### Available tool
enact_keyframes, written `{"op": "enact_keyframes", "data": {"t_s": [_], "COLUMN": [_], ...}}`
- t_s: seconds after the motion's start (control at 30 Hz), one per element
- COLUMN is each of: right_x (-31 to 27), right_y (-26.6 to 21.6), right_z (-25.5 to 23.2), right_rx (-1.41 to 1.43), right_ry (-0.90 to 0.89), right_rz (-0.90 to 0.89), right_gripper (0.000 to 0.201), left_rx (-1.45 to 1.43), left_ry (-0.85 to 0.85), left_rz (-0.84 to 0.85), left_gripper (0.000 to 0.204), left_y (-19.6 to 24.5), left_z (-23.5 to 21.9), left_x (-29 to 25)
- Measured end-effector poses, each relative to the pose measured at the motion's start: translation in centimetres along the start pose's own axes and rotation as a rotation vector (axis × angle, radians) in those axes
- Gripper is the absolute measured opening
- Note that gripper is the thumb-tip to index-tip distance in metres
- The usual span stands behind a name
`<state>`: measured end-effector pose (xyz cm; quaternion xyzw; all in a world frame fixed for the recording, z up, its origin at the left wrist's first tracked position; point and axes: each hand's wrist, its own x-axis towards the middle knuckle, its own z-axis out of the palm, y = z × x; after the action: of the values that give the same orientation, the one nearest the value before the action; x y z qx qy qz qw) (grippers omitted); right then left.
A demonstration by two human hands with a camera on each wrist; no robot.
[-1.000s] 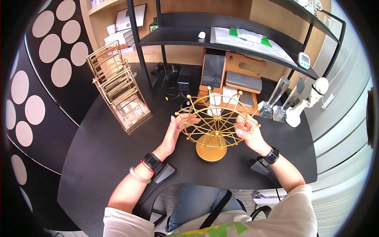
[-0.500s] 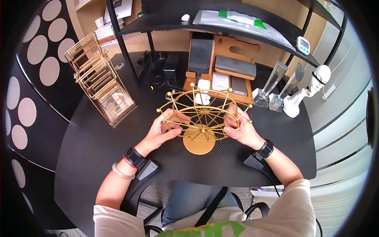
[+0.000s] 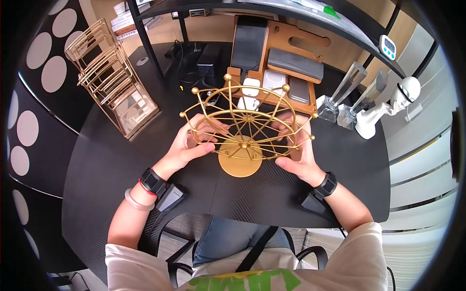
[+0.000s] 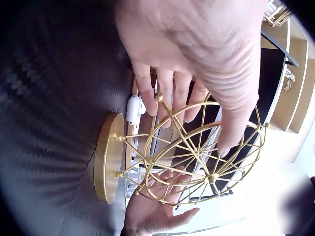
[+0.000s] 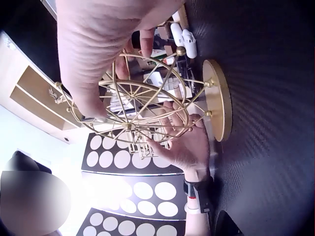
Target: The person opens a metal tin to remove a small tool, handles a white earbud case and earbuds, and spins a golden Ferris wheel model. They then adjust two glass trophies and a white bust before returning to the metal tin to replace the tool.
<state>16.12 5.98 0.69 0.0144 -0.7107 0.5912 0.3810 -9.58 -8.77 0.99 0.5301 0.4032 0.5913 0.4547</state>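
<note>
A gold wire Ferris wheel model (image 3: 244,145) stands on its round gold base (image 3: 238,167) on the black table, small balls round its rim. At its left side is my left hand (image 3: 182,150), thumb in front of the rim and loosely extended fingers behind it. My right hand (image 3: 305,157) flanks the opposite side, thumb and fingers spread apart around the rim. Seen from the right wrist, the left palm (image 5: 189,147) faces the wheel. The left wrist view likewise shows the right hand (image 4: 152,209) with its thumb held away from the fingers.
Behind the wheel sit a white earbuds case (image 3: 248,103) and a wooden organizer (image 3: 272,43). A gold wire-framed model (image 3: 116,92) stands left. Glass trophies (image 3: 347,87) and a white bust (image 3: 388,106) stand right. A black shelf (image 3: 204,6) spans the back.
My left hand has come in to the wheel's left side, its thumb moving to the front of the rim. The right hand's fingers have loosened and spread. The head view has tilted down.
</note>
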Motion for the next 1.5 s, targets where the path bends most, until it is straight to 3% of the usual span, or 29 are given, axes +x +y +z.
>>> {"op": "enact_keyframes", "data": {"t_s": [0.03,0.07,0.2,0.27,0.33,0.37,0.4,0.43,0.53,0.6,0.67,0.7,1.0,1.1,1.27,1.4,1.43,1.5], "right_x": [-0.2,-0.4,-0.3,-0.2,-0.1,0.0,-0.1,-0.2,-0.2,-0.3,-0.4,-0.3,-0.4,-0.4,-0.2,-0.4,-0.4,-0.5], "right_y": [0.5,0.7,1.6,1.7,1.6,1.3,1.4,1.6,1.4,1.5,1.6,1.5,0.8,1.0,0.6,1.0,1.0,1.2], "right_z": [-0.6,-0.8,-1.5,-1.5,-1.3,-1.1,-1.0,-1.0,-0.5,-0.5,-0.4,-0.5,-0.5,-0.5,-0.2,-0.2,-0.3,-0.4], "right_rx": [-0.073,-0.071,-0.237,-0.249,-0.209,-0.254,-0.249,-0.229,-0.188,-0.155,-0.164,-0.197,-0.086,-0.078,0.006,0.056,0.041,0.002], "right_ry": [0.021,0.050,-0.107,-0.180,-0.243,-0.238,-0.245,-0.224,-0.152,-0.114,-0.095,-0.104,-0.046,-0.066,-0.081,-0.093,-0.099,-0.106], "right_rz": [0.045,0.033,0.109,0.154,0.248,0.207,0.206,0.228,0.291,0.312,0.313,0.286,0.305,0.314,0.400,0.428,0.399,0.358], "right_gripper": [0.089,0.093,0.084,0.078,0.066,0.063,0.063,0.063,0.063,0.062,0.059,0.056,0.030,0.030,0.019,0.033,0.033,0.035], "left_rx": [0.050,0.098,0.246,0.533,0.492,0.494,0.508,0.522,0.328,0.366,0.419,0.354,0.134,0.217,0.002,0.080,0.023,0.028], "left_ry": [-0.027,-0.052,-0.082,-0.166,-0.150,-0.142,-0.154,-0.166,-0.100,-0.103,-0.084,-0.016,-0.015,-0.005,-0.022,0.015,-0.013,-0.008], "left_rz": [0.004,0.010,-0.040,-0.007,-0.077,-0.079,-0.008,0.064,-0.012,-0.016,-0.008,-0.026,-0.096,-0.077,-0.084,-0.040,-0.038,-0.040], "left_gripper": [0.056,0.061,0.061,0.051,0.048,0.048,0.051,0.054,0.062,0.066,0.064,0.048,0.042,0.053,0.070,0.071,0.051,0.051], "left_y": [0.2,0.2,-0.8,-0.1,0.1,-0.1,-0.4,-0.6,-0.5,-0.7,-0.4,-0.3,-0.8,-0.4,-0.8,-0.4,-0.3,-0.4], "left_z": [0.1,0.0,-0.1,0.2,0.4,0.3,0.0,-0.2,-0.2,-0.5,-0.3,0.0,0.4,0.9,1.0,1.2,0.9,0.8], "left_x": [0.0,0.0,0.3,0.2,0.1,0.1,0.1,0.2,0.1,0.0,-0.1,-0.2,-0.5,-0.4,-0.6,-0.3,-0.4,-0.5]}}
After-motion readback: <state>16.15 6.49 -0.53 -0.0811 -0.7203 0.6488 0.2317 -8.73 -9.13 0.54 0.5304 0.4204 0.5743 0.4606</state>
